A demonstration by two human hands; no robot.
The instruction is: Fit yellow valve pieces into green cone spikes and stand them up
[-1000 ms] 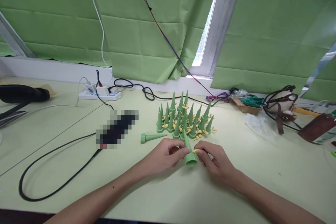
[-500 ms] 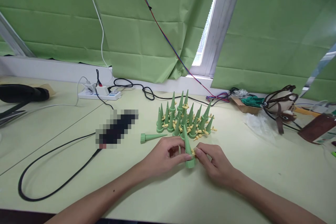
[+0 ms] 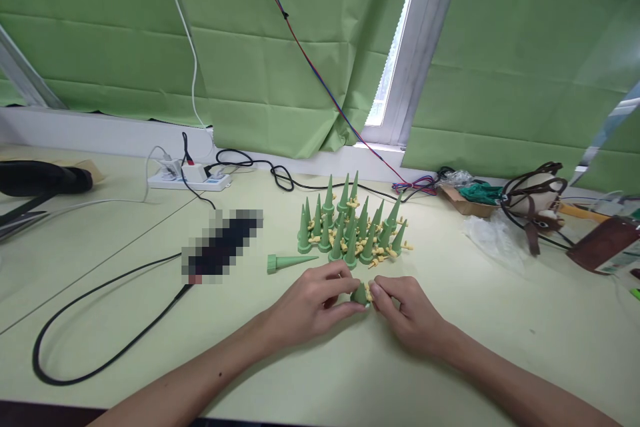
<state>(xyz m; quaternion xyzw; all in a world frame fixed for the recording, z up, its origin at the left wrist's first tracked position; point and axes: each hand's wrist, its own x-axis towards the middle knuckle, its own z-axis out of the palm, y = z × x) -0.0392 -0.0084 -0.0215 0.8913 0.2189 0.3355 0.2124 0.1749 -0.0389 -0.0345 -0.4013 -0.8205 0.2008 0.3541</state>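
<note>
My left hand (image 3: 320, 297) grips a green plastic watering spike (image 3: 359, 294) between thumb and fingers, just above the table. The spike looks foreshortened, a short cone from here. My right hand (image 3: 407, 310) pinches a small yellow valve (image 3: 369, 291) at the spike's right side; the fingertips hide part of it. Behind my hands several green spikes (image 3: 351, 247) stand upright in a cluster, many with yellow valves at their bases. One more green spike (image 3: 295, 260) lies on its side left of the cluster, its tip pointing right.
A blurred-out dark object (image 3: 225, 243) with a black cable lies to the left. A white power strip (image 3: 193, 178) sits at the back. Farther right are a clear plastic bag (image 3: 493, 237), a cardboard box (image 3: 467, 200) and a brown container (image 3: 605, 243).
The held spike has tilted in my left hand, from tip up to looking short and end-on. My left fingers have shifted around it, while my right hand stays nearly in place.
</note>
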